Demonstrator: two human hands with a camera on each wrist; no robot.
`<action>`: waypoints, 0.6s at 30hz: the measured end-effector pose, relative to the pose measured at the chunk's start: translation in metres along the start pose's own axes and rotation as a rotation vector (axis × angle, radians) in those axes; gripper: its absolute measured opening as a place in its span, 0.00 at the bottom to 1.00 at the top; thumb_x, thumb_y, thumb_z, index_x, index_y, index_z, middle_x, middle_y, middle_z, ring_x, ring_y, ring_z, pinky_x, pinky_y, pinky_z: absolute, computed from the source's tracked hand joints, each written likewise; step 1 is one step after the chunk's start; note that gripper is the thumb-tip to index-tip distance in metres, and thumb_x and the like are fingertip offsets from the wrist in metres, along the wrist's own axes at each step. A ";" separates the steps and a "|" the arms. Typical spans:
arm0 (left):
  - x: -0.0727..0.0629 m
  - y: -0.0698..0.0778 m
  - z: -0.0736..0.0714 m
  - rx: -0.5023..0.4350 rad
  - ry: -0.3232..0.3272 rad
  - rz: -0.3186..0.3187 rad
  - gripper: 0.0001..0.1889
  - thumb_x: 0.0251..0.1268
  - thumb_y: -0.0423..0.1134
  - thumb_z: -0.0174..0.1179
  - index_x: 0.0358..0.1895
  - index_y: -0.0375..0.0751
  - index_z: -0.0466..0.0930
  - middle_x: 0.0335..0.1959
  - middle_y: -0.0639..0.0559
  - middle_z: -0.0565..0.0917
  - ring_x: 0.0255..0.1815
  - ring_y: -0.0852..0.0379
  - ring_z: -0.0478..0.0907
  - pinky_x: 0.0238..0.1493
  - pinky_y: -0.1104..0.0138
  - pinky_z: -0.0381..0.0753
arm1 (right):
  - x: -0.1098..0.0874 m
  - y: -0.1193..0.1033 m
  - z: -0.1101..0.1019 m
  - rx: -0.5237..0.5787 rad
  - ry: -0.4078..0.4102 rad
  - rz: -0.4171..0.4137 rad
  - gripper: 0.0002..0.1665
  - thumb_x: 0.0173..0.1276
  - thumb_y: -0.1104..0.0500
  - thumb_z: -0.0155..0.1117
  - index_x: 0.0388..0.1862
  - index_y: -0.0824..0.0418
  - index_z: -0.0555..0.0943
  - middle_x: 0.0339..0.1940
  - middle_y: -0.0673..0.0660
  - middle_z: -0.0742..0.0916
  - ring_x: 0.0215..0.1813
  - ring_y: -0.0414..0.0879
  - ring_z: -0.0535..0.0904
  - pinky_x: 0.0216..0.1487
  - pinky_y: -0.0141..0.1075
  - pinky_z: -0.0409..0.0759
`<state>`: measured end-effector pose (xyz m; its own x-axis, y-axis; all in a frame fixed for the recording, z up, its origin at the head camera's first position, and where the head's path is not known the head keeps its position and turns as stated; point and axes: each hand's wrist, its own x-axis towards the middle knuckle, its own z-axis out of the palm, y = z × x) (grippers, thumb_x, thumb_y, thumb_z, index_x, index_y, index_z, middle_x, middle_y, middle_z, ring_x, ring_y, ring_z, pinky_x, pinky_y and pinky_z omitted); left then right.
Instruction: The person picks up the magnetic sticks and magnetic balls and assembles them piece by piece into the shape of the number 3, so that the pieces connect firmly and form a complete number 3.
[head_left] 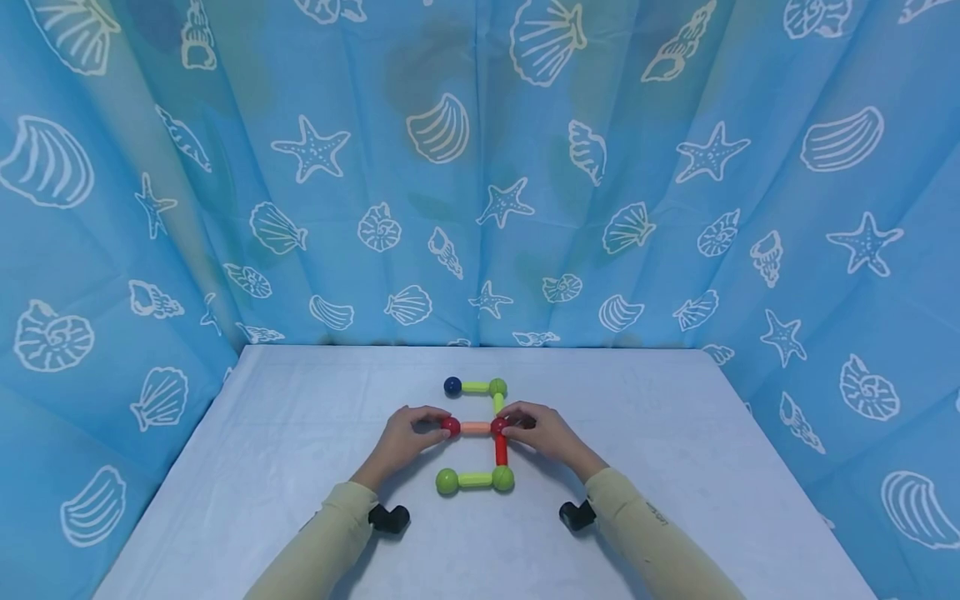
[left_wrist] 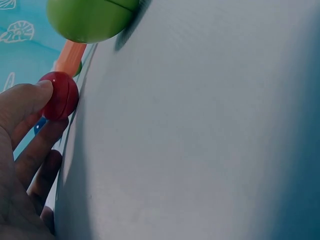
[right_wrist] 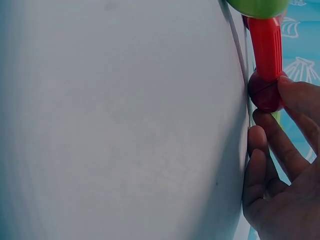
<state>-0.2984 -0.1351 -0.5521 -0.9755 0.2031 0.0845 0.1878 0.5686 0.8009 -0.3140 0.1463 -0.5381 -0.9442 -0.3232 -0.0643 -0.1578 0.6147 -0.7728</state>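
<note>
An E-like figure of balls and rods lies on the white table. My left hand [head_left: 408, 440] pinches the red ball [left_wrist: 62, 96] at the free end of the orange rod [head_left: 476, 428]. On that rod's other end is a second red ball [right_wrist: 265, 92], which my right hand [head_left: 546, 432] holds between thumb and fingers. A red rod [head_left: 501, 450] runs from it to a near green ball [head_left: 503, 478]. From there a light green rod [head_left: 475, 480] leads left to another green ball [head_left: 447, 481]. At the far side, a light green rod [head_left: 476, 387] joins a green ball [head_left: 498, 387] and a dark blue ball [head_left: 452, 386].
The white table [head_left: 637, 433] spreads out on both sides of the figure. Behind it hangs a blue curtain [head_left: 480, 208] with white shell prints. Black wrist devices [head_left: 390, 519] sit at both sleeve cuffs.
</note>
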 end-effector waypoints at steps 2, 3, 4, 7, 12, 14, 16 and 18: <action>-0.001 0.000 -0.001 -0.001 0.000 -0.004 0.16 0.64 0.40 0.71 0.55 0.51 0.86 0.52 0.55 0.86 0.65 0.47 0.76 0.77 0.42 0.49 | 0.000 -0.001 0.001 -0.003 -0.001 -0.002 0.15 0.70 0.55 0.70 0.54 0.45 0.84 0.46 0.46 0.87 0.48 0.45 0.79 0.53 0.44 0.80; -0.001 0.000 -0.001 -0.002 -0.001 -0.010 0.16 0.64 0.40 0.71 0.55 0.51 0.86 0.52 0.55 0.86 0.65 0.48 0.76 0.78 0.43 0.48 | 0.000 -0.001 0.001 -0.005 -0.001 -0.004 0.15 0.69 0.55 0.70 0.54 0.46 0.84 0.46 0.46 0.87 0.48 0.45 0.79 0.53 0.44 0.80; -0.001 -0.001 -0.001 -0.003 -0.001 -0.013 0.16 0.64 0.40 0.71 0.55 0.51 0.86 0.52 0.55 0.86 0.65 0.48 0.76 0.78 0.43 0.48 | 0.000 -0.001 0.002 -0.008 -0.001 -0.005 0.15 0.69 0.55 0.70 0.55 0.46 0.84 0.46 0.46 0.87 0.48 0.45 0.79 0.53 0.44 0.80; -0.003 -0.001 -0.002 -0.006 -0.001 -0.033 0.16 0.64 0.41 0.71 0.55 0.51 0.86 0.53 0.55 0.86 0.66 0.48 0.76 0.78 0.44 0.48 | 0.000 -0.003 0.004 -0.013 -0.003 -0.007 0.16 0.70 0.55 0.70 0.55 0.46 0.84 0.47 0.46 0.87 0.49 0.45 0.79 0.54 0.45 0.80; -0.009 -0.001 -0.004 -0.028 0.000 -0.071 0.16 0.64 0.40 0.71 0.54 0.51 0.86 0.53 0.54 0.85 0.65 0.47 0.75 0.74 0.41 0.57 | -0.001 -0.007 0.006 -0.005 -0.017 -0.014 0.16 0.70 0.55 0.70 0.56 0.46 0.84 0.48 0.47 0.87 0.52 0.46 0.80 0.56 0.46 0.80; -0.010 -0.002 -0.005 -0.035 0.004 -0.080 0.16 0.64 0.41 0.71 0.54 0.52 0.86 0.53 0.55 0.85 0.64 0.47 0.75 0.71 0.42 0.64 | 0.000 -0.009 0.007 -0.004 -0.022 -0.017 0.16 0.70 0.55 0.70 0.56 0.46 0.84 0.48 0.47 0.87 0.52 0.46 0.80 0.57 0.46 0.80; -0.011 -0.003 -0.006 -0.043 0.006 -0.087 0.15 0.64 0.41 0.71 0.54 0.53 0.86 0.54 0.55 0.85 0.64 0.48 0.75 0.68 0.44 0.69 | 0.000 -0.010 0.008 -0.006 -0.023 -0.017 0.16 0.70 0.55 0.70 0.56 0.46 0.84 0.48 0.47 0.87 0.52 0.46 0.80 0.57 0.46 0.80; -0.012 -0.005 -0.007 -0.043 0.009 -0.079 0.15 0.65 0.41 0.70 0.54 0.53 0.86 0.54 0.55 0.85 0.64 0.47 0.75 0.67 0.45 0.71 | 0.000 -0.011 0.010 -0.011 -0.022 -0.016 0.16 0.70 0.55 0.70 0.56 0.46 0.84 0.48 0.47 0.87 0.52 0.46 0.80 0.57 0.46 0.80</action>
<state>-0.2883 -0.1461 -0.5524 -0.9881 0.1517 0.0248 0.1049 0.5478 0.8300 -0.3097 0.1327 -0.5359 -0.9348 -0.3488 -0.0664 -0.1758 0.6171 -0.7670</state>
